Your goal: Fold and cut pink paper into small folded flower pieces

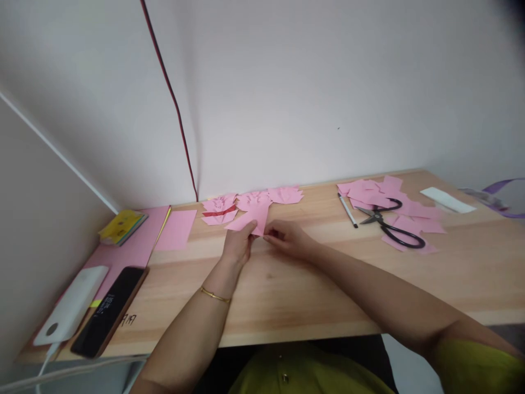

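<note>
My left hand (pixel 240 242) grips a piece of pink paper (pixel 251 218) by its near edge, thumb on top. The sheet is held tilted over the middle of the wooden table. Close by on the right, my right hand (pixel 287 238) has its fingers curled into a pinch at the paper's near right corner; whether it grips the edge is hard to make out. Just beyond the held sheet, several cut and folded pink paper pieces (pixel 286 194) lie in a row by the wall. One piece on the left has a red strip (pixel 220 211) across it.
Black-handled scissors (pixel 385 223) lie on pink paper scraps (pixel 365 190) at right, beside a pen (pixel 348 210) and a white strip (pixel 448 200). At left are pink sheets (pixel 176 230), a yellow packet (pixel 123 227), a phone (pixel 110 312) and a white power bank (pixel 71 305) with its cable.
</note>
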A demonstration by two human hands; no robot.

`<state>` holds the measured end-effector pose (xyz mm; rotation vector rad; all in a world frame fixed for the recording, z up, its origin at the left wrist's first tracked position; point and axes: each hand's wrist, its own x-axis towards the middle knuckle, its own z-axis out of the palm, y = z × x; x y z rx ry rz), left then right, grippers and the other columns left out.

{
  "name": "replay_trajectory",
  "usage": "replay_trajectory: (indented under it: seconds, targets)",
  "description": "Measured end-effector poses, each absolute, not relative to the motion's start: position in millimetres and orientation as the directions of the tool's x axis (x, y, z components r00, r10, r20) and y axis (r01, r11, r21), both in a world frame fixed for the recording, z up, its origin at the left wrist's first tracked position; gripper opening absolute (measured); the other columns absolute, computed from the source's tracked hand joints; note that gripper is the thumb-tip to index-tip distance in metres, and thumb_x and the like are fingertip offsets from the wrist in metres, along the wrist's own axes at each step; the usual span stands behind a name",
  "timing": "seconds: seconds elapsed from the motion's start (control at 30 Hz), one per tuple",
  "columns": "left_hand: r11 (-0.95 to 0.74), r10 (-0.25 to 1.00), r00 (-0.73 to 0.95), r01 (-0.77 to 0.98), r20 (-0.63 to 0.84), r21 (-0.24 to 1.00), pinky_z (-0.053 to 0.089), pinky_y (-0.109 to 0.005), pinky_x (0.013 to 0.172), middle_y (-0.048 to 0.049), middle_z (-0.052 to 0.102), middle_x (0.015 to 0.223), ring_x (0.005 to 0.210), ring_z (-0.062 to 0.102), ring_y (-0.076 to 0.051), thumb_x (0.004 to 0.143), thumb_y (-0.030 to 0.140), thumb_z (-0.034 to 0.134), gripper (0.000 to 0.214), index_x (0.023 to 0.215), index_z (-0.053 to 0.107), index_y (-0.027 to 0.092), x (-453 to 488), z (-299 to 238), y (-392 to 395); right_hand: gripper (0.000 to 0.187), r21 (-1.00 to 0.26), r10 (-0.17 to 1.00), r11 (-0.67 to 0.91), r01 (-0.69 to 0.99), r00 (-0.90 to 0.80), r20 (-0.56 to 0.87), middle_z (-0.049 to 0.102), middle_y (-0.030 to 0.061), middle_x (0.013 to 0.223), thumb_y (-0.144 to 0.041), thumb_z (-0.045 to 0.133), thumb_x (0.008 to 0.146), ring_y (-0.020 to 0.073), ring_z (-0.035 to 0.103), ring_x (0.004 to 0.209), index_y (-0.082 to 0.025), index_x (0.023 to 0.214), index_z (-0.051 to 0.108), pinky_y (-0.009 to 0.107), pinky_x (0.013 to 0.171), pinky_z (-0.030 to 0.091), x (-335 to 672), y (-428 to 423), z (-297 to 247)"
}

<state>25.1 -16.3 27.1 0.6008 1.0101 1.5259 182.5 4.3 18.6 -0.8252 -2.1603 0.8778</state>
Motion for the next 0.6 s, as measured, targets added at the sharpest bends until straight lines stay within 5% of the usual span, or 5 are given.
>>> replay_trajectory:
  seconds: [0.1,0.23,0.37,0.6]
  targets:
    - [0.044,0.963,-0.207,-0.517,-0.174,0.855,0.052,-0.029,0.075,-0.0051,0.07,0.099,0.092,0.063,-0.02,0.053,0.017,0.079,0.039,0.09,0.065,0.017,22.0,28.8,-16.0,0.006,-0.646,0.722,0.682,0.343,-0.455,0.521,0.057,0.0042,0.08,-0.023,0.051,0.083,0.016,0.051,0.073,-0.019,0.084,0.055,0.029,0.067,0.043,183.1,7.2,16.7]
    - [0.095,0.971,-0.146,-0.484,-0.187,0.87,0.053,-0.03,0.073,-0.0066,0.069,0.104,0.094,0.063,-0.021,0.055,0.017,0.079,0.042,0.094,0.065,0.018,19.6,30.0,-16.8,0.018,-0.341,0.522,0.813,0.472,-0.33,0.787,0.055,0.0091,0.103,-0.019,0.056,0.082,0.0228,0.049,0.101,-0.023,0.1,0.058,0.039,0.088,0.039,185.7,8.9,16.6]
    - [0.13,0.98,-0.08,-0.446,-0.184,0.885,0.053,-0.032,0.076,-0.0087,0.069,0.105,0.095,0.064,-0.023,0.057,0.019,0.079,0.043,0.098,0.067,0.017,18.7,28.0,-17.9,0.018,-0.186,0.482,0.781,0.596,-0.386,0.787,0.056,0.0049,0.116,-0.02,0.059,0.082,0.0249,0.043,0.11,-0.029,0.096,0.063,0.044,0.095,0.029,187.6,7.8,19.9]
    - [0.104,0.991,-0.033,-0.441,-0.131,0.891,0.052,-0.037,0.086,-0.0101,0.069,0.108,0.103,0.063,-0.026,0.058,0.019,0.079,0.042,0.099,0.068,0.017,20.8,30.5,-20.8,0.008,-0.189,0.503,0.795,0.576,-0.452,0.737,0.059,0.0,0.116,-0.034,0.06,0.085,0.0263,0.04,0.112,-0.033,0.082,0.068,0.046,0.095,0.023,190.3,11.3,21.8]
